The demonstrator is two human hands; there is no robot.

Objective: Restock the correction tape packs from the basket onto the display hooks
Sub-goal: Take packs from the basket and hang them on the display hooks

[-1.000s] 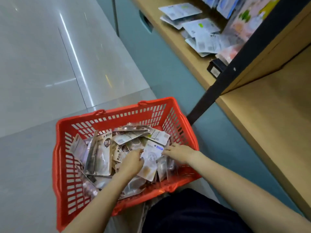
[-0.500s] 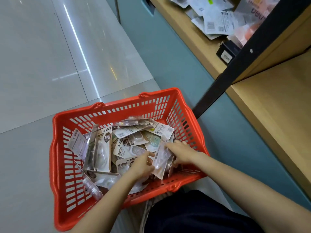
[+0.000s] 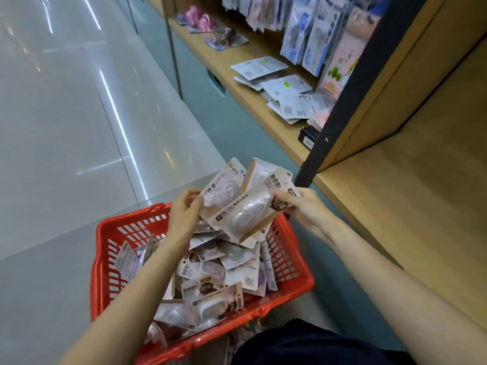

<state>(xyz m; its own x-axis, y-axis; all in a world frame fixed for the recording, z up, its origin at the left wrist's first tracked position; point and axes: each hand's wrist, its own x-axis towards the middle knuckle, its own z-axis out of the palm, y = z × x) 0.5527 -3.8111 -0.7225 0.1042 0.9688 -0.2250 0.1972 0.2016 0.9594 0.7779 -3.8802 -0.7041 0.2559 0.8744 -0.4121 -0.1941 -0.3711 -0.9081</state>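
Correction tape packs fan diagonally up-right between both hands' grip.

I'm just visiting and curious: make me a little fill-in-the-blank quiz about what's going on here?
1. The basket is coloured ____.
2. The left hand and right hand hold a fan of packs ____ the basket.
3. Loose packs lie on the ____ shelf.
4. The basket stands on the ____.

Missing words: red; above; wooden; floor
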